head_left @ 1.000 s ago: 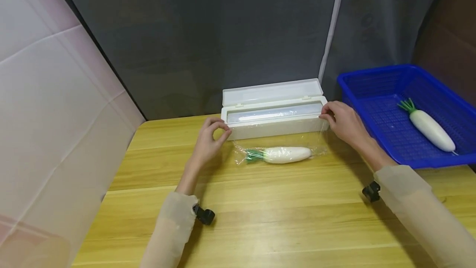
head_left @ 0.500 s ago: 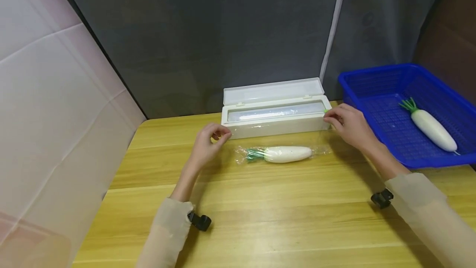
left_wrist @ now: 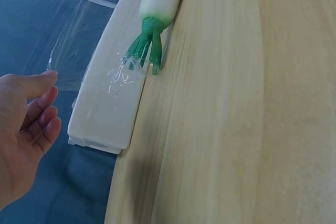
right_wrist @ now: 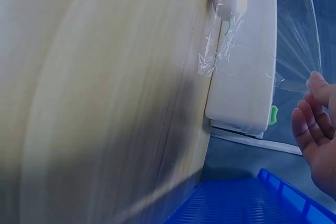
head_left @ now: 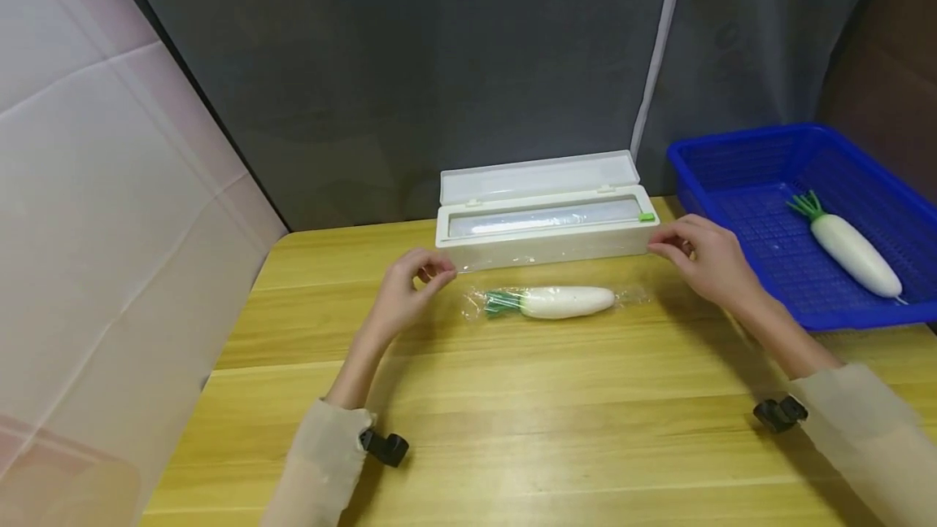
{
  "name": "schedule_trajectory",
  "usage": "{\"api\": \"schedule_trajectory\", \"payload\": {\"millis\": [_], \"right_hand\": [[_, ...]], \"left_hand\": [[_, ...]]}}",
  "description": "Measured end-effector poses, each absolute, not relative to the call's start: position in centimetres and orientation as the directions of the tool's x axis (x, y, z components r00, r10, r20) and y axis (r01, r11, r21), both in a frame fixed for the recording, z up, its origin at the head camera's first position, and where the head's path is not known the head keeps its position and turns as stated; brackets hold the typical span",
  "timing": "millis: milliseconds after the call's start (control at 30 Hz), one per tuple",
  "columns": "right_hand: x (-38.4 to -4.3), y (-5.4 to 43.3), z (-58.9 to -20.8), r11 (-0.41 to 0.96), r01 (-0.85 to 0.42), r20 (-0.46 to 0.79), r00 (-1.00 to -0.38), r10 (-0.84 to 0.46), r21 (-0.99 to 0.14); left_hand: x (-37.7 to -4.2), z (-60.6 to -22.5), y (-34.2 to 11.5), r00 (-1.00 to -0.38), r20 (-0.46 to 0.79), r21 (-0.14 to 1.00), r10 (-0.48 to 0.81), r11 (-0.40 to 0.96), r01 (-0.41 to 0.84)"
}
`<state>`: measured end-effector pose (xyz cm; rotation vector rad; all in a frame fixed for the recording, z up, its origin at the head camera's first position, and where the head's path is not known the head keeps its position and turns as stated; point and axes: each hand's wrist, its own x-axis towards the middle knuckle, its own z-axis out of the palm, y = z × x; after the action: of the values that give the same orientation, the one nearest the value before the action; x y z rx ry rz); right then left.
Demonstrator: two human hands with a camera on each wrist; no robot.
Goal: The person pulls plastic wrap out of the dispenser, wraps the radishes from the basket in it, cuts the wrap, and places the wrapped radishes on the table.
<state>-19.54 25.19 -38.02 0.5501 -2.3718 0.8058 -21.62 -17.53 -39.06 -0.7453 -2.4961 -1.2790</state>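
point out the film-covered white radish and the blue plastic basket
Film-covered white radish [head_left: 568, 302]: head view, middle of its white body.
Blue plastic basket [head_left: 785, 263]: head view, bare part of its floor.

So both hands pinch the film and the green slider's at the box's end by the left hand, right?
Wrong end: the head view shows the slider at the box's end by the right hand. It and the left hand do pinch the film.

Head looks down; wrist views nearer, sharing box [head_left: 545, 249].
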Motion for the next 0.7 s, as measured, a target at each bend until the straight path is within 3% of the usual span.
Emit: {"api": "schedule_trajectory", "payload": {"millis": [700], "right_hand": [[-16.2, 26.4, -39.2, 0.701, -0.578, 0.523, -0.783, -0.336, -0.416]], "left_hand": [[-19.6, -38.9, -18.5, -0.794, 0.328, 0.657, 0.512, 0.480, 0.581]]}}
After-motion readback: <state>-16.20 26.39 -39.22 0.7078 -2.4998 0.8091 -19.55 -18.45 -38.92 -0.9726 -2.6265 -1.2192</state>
